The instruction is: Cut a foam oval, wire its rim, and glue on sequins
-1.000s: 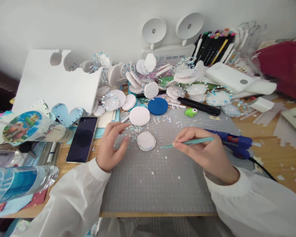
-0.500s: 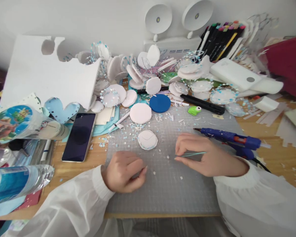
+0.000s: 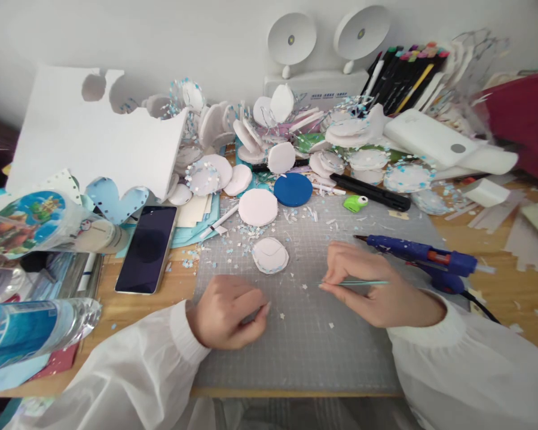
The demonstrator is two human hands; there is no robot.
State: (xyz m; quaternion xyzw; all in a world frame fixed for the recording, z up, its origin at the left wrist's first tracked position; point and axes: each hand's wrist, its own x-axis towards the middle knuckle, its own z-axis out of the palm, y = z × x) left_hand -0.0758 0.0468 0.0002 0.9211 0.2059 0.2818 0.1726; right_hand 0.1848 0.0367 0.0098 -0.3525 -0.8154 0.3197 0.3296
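Note:
My left hand (image 3: 231,313) rests on the grey cutting mat (image 3: 291,367), fingers curled in and thumb near the index finger; nothing shows in it. Between the thumb and fingers of my right hand (image 3: 363,283) is a thin pale-green stick (image 3: 376,282), its short end poking out to the left; its exact kind is unclear. Tiny white paper stars, such as one star (image 3: 304,286), lie on the mat between my hands. A white foam disc (image 3: 270,255) with pale-blue bits along its lower edge lies just beyond my left hand.
A blue glue gun (image 3: 421,251) lies beyond my right hand. Farther back are a plain white disc (image 3: 258,207), a blue disc (image 3: 293,189), a green punch (image 3: 355,203) and a black cutter (image 3: 370,191). A phone (image 3: 146,249) and bottle (image 3: 27,331) are left.
My right hand has shifted slightly right and turned a little, so the pale-green stick now lies nearly level. My left hand stays in place; the view has shifted slightly.

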